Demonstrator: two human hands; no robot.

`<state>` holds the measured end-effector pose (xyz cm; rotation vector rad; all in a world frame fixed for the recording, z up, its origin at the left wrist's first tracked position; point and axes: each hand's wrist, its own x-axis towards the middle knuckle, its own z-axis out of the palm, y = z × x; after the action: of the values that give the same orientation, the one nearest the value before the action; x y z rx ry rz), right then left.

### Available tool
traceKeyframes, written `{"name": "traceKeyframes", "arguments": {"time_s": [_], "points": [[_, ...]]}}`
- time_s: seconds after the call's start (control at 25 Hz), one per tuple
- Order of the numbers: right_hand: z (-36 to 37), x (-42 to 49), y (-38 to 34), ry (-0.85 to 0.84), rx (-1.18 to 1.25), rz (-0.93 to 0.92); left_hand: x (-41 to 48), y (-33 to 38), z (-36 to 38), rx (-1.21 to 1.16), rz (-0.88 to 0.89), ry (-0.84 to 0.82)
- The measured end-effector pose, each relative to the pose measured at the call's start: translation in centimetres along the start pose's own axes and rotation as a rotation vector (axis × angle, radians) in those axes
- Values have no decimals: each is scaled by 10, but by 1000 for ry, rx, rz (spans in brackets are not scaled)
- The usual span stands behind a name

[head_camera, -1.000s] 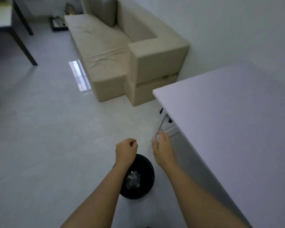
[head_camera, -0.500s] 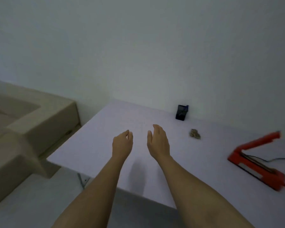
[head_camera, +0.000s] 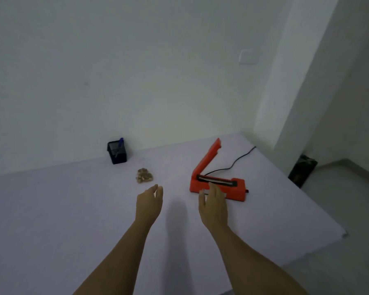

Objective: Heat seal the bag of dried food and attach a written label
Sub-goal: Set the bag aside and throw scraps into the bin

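Fingers of the left hand point(head_camera: 149, 204) and right hand point(head_camera: 213, 206) hang loosely spread, holding nothing; best pinch the bag of dried food point(head_camera: 144, 175) at twelve o'clock by its open edge, then carry it to the heat sealer point(head_camera: 216, 179).

Light: dim and gray, with a cool tint all over.
Shadow: one soft dark patch on the table point(head_camera: 51, 209), between the two arms.
Glare: none.
Blur: the whole picture is a bit soft; the pen cup point(head_camera: 117, 152) looks fuzzy.
Edges: the wall point(head_camera: 136, 71) lines lean and bend near the right side.
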<state>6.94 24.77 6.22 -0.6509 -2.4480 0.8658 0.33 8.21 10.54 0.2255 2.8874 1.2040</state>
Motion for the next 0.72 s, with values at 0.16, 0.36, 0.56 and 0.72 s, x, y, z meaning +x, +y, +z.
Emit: {"name": "traceKeyframes", "arguments": {"time_s": [0.16, 0.36, 0.56, 0.72], "points": [[-13, 40, 90, 64, -39, 276, 48, 40, 73, 15, -74, -96], [-11, 72, 161, -74, 6, 454, 96, 60, 129, -55, -226, -146], [14, 77, 179, -119, 155, 470, 129, 51, 162, -494, -568, -399], [21, 98, 178, -42, 115, 392, 133, 49, 176, -628, -605, -421]]}}
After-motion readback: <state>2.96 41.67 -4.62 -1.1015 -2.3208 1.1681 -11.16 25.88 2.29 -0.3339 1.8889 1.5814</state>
